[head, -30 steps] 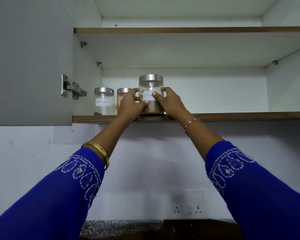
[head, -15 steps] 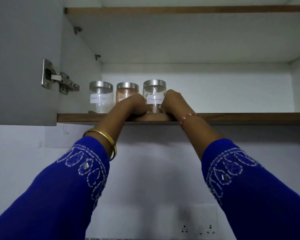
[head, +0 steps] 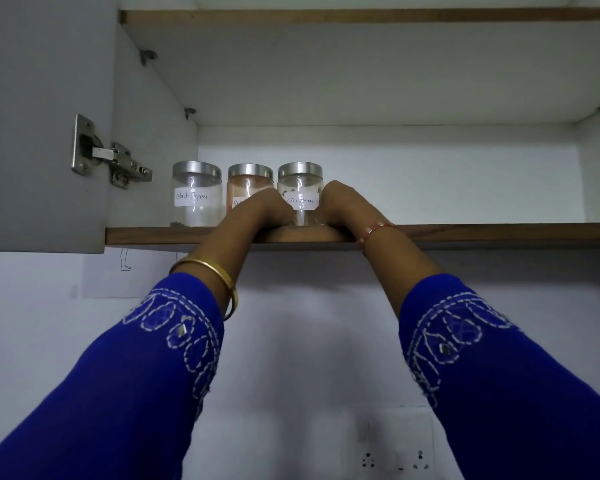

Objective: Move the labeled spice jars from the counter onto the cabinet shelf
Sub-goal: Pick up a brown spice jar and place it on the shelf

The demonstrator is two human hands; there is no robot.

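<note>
Three clear jars with steel lids stand in a row on the lower cabinet shelf (head: 465,233). From the left they are the Black Pepper jar (head: 196,197), a jar of orange-red powder (head: 248,188) and the Cinnamon jar (head: 300,188). My left hand (head: 265,211) and my right hand (head: 338,206) hold the Cinnamon jar low on its two sides, wrists resting on the shelf edge. The jar stands on the shelf, close beside the orange-red jar. My left hand covers part of that jar's label. My fingertips are hidden behind the hands and the jar.
The open cabinet door (head: 42,116) with its steel hinge (head: 111,161) is at the left. The upper shelf (head: 361,15) runs overhead. To the right of the Cinnamon jar the lower shelf is bare. A wall socket (head: 394,459) sits below.
The Cinnamon jar went from the shelf's front edge back into the row beside the orange-red jar. Both hands followed it in and slid down to its base.
</note>
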